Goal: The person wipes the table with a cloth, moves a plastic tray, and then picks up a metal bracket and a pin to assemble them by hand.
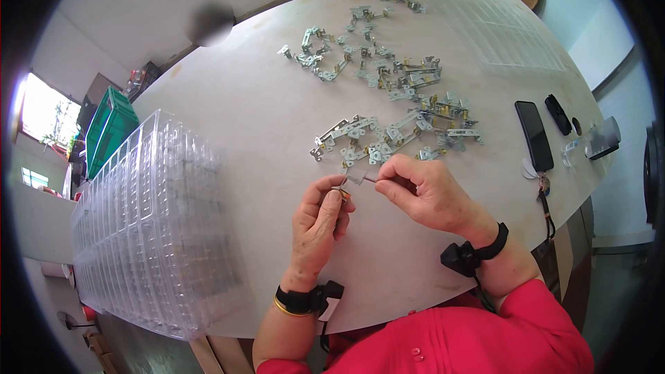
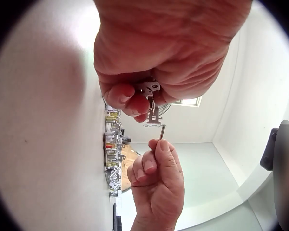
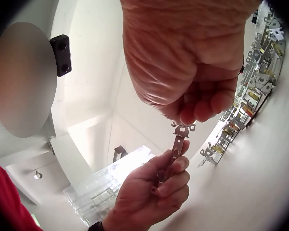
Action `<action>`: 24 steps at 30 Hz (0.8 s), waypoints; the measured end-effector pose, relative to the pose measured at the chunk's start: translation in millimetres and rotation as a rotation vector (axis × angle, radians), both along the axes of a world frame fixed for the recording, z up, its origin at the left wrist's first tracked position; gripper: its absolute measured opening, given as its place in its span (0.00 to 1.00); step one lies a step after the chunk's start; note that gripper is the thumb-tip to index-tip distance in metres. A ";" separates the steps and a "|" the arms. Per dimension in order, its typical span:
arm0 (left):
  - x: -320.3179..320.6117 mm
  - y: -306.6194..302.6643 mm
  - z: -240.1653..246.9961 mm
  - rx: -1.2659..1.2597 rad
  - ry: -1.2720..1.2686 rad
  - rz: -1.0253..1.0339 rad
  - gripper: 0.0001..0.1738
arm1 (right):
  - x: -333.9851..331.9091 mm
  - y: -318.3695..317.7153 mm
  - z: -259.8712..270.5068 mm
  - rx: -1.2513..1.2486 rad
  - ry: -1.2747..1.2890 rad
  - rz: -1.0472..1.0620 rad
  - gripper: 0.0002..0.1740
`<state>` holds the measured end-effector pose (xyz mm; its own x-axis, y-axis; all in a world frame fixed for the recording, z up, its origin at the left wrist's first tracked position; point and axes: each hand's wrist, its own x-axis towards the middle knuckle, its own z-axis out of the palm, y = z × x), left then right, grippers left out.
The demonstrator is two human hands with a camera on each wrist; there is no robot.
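My left hand (image 1: 317, 225) grips a small slotted metal bracket (image 3: 179, 140) between thumb and fingers, its flat end sticking out beyond the fingertips. Opposite it, my right hand (image 1: 435, 195) pinches a thin metal pin (image 2: 162, 132) between thumb and forefinger. In the left wrist view the pin's tip stands right at the end of the bracket. Both hands are over the near part of the white table, just in front of a spread of similar metal brackets (image 1: 377, 147) with brass-coloured parts. The left fingers partly hide the held bracket.
Tall stacked clear plastic trays (image 1: 149, 215) stand on the left, with a green crate (image 1: 114, 128) behind. Another clear tray (image 1: 516, 34) lies at the back right. A black phone (image 1: 533, 135) and a small black case (image 1: 557, 114) lie on the right.
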<state>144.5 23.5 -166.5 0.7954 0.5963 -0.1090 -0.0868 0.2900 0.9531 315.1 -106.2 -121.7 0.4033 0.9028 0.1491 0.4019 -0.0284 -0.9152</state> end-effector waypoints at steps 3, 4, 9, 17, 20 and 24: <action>-0.6 -1.0 0.4 0.019 -0.011 -0.007 0.16 | 0.8 0.3 -2.6 0.003 -0.024 0.013 0.06; -0.7 -1.5 0.5 0.039 0.002 -0.016 0.15 | 0.7 0.2 -1.5 0.003 -0.024 0.012 0.06; 0.9 -3.8 1.4 0.090 0.009 -0.040 0.15 | 2.4 -1.5 -0.7 -0.089 0.170 0.079 0.13; 0.9 -8.9 1.5 0.178 0.062 -0.080 0.14 | 0.5 1.2 -9.5 -0.129 0.338 0.101 0.08; 1.3 -9.8 -0.1 0.223 0.079 -0.073 0.14 | 0.6 1.2 -9.4 -0.126 0.295 0.061 0.06; 1.8 -11.0 -2.0 0.267 0.067 -0.070 0.14 | -0.9 1.7 -12.4 0.067 -0.061 -0.006 0.05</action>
